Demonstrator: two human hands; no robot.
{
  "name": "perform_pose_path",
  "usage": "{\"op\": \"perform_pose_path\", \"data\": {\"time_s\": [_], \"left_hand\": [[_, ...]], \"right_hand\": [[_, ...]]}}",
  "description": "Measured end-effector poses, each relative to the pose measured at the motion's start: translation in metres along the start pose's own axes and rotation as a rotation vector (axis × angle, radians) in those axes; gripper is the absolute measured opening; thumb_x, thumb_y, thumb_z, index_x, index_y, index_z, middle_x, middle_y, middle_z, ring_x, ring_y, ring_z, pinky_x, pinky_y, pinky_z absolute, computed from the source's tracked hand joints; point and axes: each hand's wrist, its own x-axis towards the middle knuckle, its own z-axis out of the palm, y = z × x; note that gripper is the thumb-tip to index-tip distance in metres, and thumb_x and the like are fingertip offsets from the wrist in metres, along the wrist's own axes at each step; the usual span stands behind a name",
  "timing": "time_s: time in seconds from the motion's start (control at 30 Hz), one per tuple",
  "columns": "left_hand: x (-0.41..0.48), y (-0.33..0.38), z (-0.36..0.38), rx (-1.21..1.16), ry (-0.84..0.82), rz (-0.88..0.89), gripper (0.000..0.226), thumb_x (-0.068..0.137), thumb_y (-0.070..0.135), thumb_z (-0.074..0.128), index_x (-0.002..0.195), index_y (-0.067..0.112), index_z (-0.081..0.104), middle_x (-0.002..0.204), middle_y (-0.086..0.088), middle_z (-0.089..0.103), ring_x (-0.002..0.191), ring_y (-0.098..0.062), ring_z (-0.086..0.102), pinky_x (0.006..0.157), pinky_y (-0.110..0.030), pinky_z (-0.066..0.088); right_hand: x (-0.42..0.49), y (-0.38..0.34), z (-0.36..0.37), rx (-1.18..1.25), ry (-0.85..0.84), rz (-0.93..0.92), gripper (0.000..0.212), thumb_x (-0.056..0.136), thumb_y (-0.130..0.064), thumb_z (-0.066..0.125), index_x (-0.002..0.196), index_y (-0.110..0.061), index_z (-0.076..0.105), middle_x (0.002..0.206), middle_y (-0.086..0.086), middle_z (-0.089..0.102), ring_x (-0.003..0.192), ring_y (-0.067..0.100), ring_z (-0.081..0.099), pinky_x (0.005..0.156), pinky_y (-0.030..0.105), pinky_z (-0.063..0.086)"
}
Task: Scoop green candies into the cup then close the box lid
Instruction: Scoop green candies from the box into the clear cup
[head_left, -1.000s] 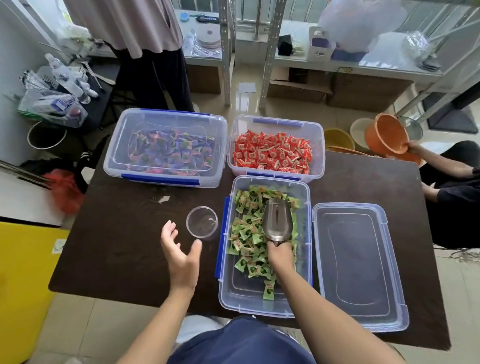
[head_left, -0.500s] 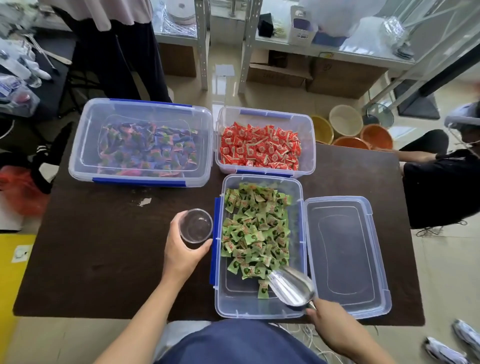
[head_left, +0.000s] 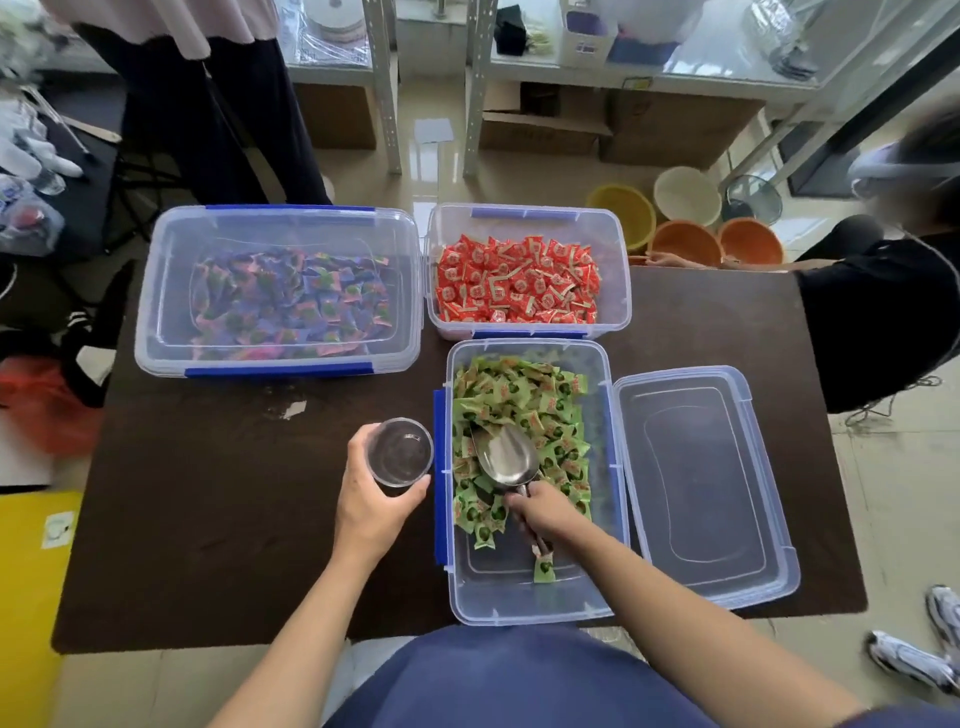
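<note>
I look down on a dark table (head_left: 208, 519). Just left of centre, my left hand (head_left: 371, 506) wraps its fingers around a clear cup (head_left: 400, 452), which looks empty. Right of it, at the lower centre of the frame, an open box (head_left: 605, 587) holds green candies (head_left: 519, 405) heaped toward its far end. My right hand (head_left: 540, 512) is closed on the handle of a metal scoop (head_left: 506, 457), whose bowl rests among the candies and shows no load yet. The lid (head_left: 701, 483) lies flat on the table, just right of the box. I judge the task barely begun: scooping, filling the cup and closing the lid all remain.
</note>
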Motion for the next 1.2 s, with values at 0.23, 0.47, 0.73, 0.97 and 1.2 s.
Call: {"op": "perform_pose_path", "data": {"time_s": [0.23, 0.47, 0.73, 0.97, 1.2], "left_hand": [[0.000, 0.003, 0.002, 0.010, -0.012, -0.021, 0.093, 0.073, 0.021, 0.094, 0.138, 0.049, 0.033, 0.142, 0.009, 0.053, 0.131, -0.011, 0.051, 0.107, -0.031, 0.043], [-0.007, 0.008, 0.001, 0.015, -0.014, -0.095, 0.094, 0.076, 0.025, 0.092, 0.146, 0.034, 0.031, 0.144, 0.010, 0.049, 0.133, -0.011, 0.049, 0.103, -0.027, 0.041], [-0.020, 0.014, -0.006, 0.107, 0.045, 0.013, 0.095, 0.071, 0.021, 0.094, 0.145, 0.034, 0.037, 0.144, 0.013, 0.052, 0.136, -0.014, 0.050, 0.113, -0.045, 0.046], [-0.025, 0.036, 0.002, 0.230, 0.063, 0.232, 0.091, 0.070, 0.023, 0.094, 0.145, 0.020, 0.042, 0.154, 0.006, 0.050, 0.156, -0.013, 0.027, 0.124, -0.049, 0.027], [-0.028, 0.056, 0.012, 0.293, 0.034, 0.366, 0.095, 0.068, 0.017, 0.093, 0.150, 0.021, 0.043, 0.154, 0.009, 0.047, 0.157, -0.015, 0.028, 0.124, -0.054, 0.029]], "right_hand": [[0.025, -0.013, 0.017, 0.075, 0.133, 0.001, 0.021, 0.094, -0.013, 0.051, 0.073, -0.012, 0.049, 0.066, 0.008, 0.052, 0.051, 0.021, 0.047, 0.049, 0.034, 0.037], [-0.006, -0.005, -0.007, -0.154, 0.184, -0.177, 0.030, 0.092, -0.013, 0.054, 0.065, -0.014, 0.042, 0.067, 0.007, 0.049, 0.058, 0.018, 0.039, 0.055, 0.033, 0.029], [-0.066, 0.011, -0.051, -0.269, 0.218, -0.290, 0.022, 0.092, -0.022, 0.053, 0.076, -0.010, 0.047, 0.070, 0.000, 0.057, 0.063, 0.016, 0.047, 0.059, 0.035, 0.040], [-0.123, -0.006, -0.082, -0.472, 0.149, -0.401, 0.028, 0.095, -0.021, 0.053, 0.070, -0.019, 0.042, 0.064, -0.006, 0.053, 0.058, 0.012, 0.040, 0.056, 0.030, 0.034], [-0.163, -0.042, -0.085, -0.753, 0.157, -0.452, 0.012, 0.093, -0.023, 0.045, 0.081, -0.022, 0.045, 0.081, 0.005, 0.064, 0.070, 0.025, 0.056, 0.063, 0.039, 0.043]]}}
